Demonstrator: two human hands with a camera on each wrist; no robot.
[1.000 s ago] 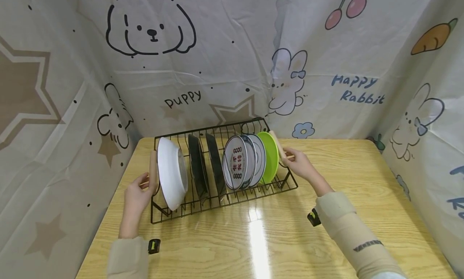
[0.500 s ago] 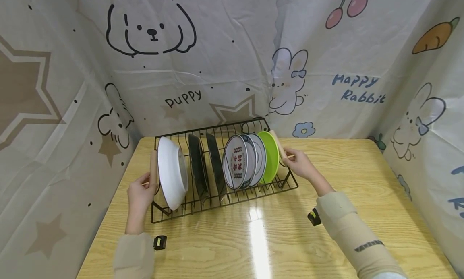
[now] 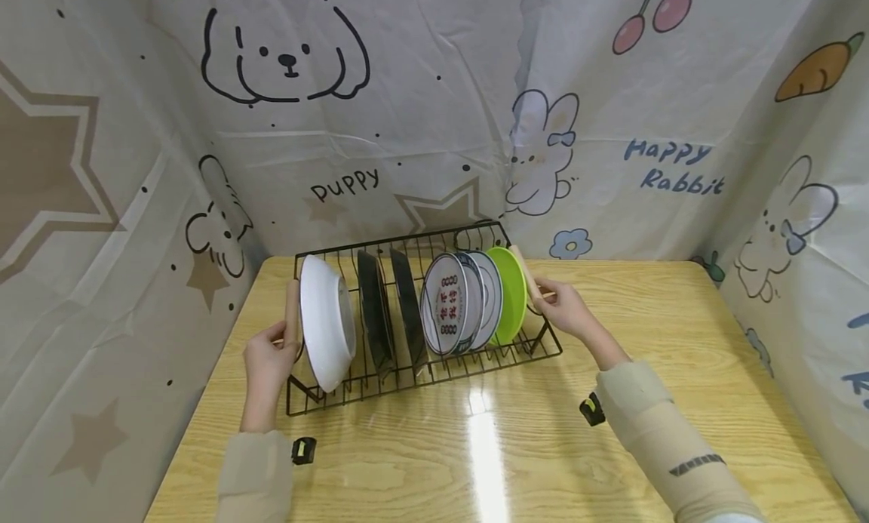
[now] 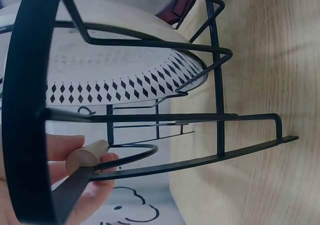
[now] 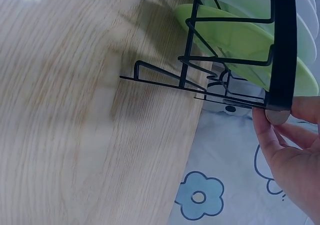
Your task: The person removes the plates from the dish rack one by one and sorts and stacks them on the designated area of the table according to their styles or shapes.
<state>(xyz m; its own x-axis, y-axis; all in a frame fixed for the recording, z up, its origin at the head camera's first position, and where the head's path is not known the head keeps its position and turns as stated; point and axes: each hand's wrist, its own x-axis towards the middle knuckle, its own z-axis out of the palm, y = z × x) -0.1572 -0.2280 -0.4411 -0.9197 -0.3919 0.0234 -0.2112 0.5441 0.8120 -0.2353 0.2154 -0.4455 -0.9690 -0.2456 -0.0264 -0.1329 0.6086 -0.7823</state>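
A black wire dish rack (image 3: 398,239) stands on the wooden table, loaded with dishes on edge. My left hand (image 3: 268,359) grips the wooden handle (image 3: 292,312) at its left end; in the left wrist view, fingers (image 4: 97,195) wrap that handle. At the other end, my right hand (image 3: 566,309) pinches the right wooden handle (image 3: 527,275) between thumb and fingers. From left to right the rack bears a big white bowl (image 3: 324,323), dark plates (image 3: 376,315), white plates with printed rims (image 3: 444,304) and a lime green plate (image 3: 511,296).
The wooden table (image 3: 380,470) extends in front of the rack and to its right. A printed cloth curtain (image 3: 434,130) hangs behind and along both sides, close to the rack's back edge. In the left wrist view, the bowl's rim shows black diamonds.
My left hand and forearm have shifted slightly right and forward while keeping the handle. My right hand keeps its hold, and the dishes stay in their slots.
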